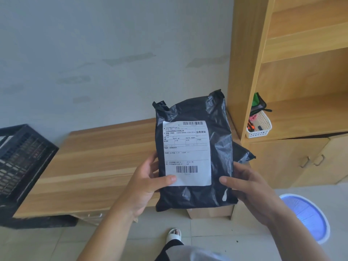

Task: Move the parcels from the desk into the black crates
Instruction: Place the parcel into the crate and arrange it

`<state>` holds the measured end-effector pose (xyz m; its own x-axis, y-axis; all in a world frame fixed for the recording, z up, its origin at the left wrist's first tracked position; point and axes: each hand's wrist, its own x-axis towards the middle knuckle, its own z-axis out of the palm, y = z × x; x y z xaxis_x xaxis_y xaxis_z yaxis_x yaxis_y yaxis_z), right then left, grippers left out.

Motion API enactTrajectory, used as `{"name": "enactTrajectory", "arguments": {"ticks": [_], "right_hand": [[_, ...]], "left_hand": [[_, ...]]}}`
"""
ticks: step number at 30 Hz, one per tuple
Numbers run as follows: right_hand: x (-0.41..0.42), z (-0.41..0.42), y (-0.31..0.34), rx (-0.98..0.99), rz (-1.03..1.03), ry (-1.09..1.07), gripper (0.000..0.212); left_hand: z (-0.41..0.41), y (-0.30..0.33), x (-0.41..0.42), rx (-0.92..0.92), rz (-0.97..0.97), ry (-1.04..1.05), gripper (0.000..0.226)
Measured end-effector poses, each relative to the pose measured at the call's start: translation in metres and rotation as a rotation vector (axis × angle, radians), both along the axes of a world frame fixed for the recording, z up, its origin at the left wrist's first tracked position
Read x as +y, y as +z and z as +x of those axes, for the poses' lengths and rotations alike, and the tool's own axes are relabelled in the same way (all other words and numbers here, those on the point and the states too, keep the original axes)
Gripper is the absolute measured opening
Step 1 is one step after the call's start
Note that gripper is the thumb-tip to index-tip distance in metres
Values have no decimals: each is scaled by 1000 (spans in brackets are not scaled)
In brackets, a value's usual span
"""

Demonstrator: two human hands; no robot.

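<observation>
A black plastic parcel [218, 129] with a white shipping label facing me is held upright in the air above the desk's front edge. My left hand [148, 178] grips its lower left side, thumb on the label's corner. My right hand [248, 185] grips its lower right side, thumb on the black wrap. A second black parcel [242, 153] lies on the wooden desk [98, 162] behind the held one, mostly hidden. A black crate [24, 159] stands at the desk's left end.
A wooden shelf unit [293, 76] rises to the right, holding a white basket [260, 127] of small items. A blue round stool [308, 215] sits on the tiled floor at the right. A cardboard box [209, 211] shows under the desk. A grey wall lies behind.
</observation>
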<state>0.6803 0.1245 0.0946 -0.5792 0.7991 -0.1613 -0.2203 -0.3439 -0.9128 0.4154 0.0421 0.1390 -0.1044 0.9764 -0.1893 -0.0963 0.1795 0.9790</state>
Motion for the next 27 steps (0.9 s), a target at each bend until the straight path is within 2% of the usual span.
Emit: {"name": "enactTrajectory", "arguments": {"ticks": [5, 10, 17, 27], "right_hand": [[-3, 6, -1, -43, 4, -60, 53], [-10, 4, -3, -53, 37, -37, 42], [-13, -14, 10, -58, 83, -53, 44], [-51, -102, 18, -92, 117, 163, 50]], "left_hand": [[1, -4, -8, 16, -21, -15, 69], [1, -12, -14, 49, -29, -45, 67], [-15, -8, -22, 46, 10, -8, 68], [-82, -11, -122, 1, 15, 154, 79]]}}
